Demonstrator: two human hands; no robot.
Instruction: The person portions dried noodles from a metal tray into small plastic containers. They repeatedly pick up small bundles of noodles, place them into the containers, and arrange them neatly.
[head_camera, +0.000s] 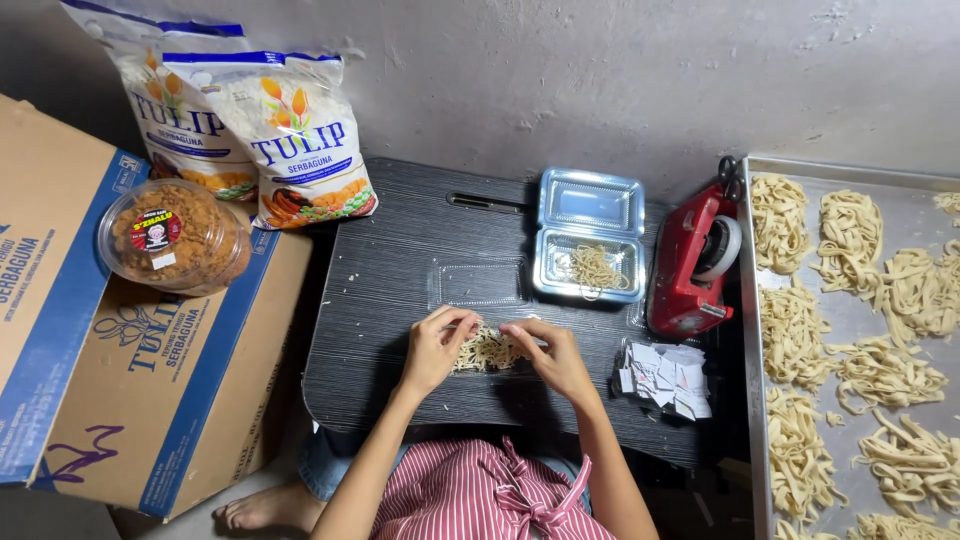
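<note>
My left hand (437, 347) and my right hand (548, 355) both press on a small bundle of pale noodles (487, 350) that lies in a clear plastic container on the dark table (390, 290). The container's clear lid (478, 282) lies open just beyond my hands. Fingertips of both hands touch the noodles from either side.
A second open clear container with a few noodles (590, 250) sits further back. A red tape dispenser (692, 265) and a pile of small paper slips (665, 376) are to the right. A metal tray (850, 320) of noodle nests is at far right. Flour bags (290, 135), a round tub (175, 235) and cardboard boxes (150, 400) stand left.
</note>
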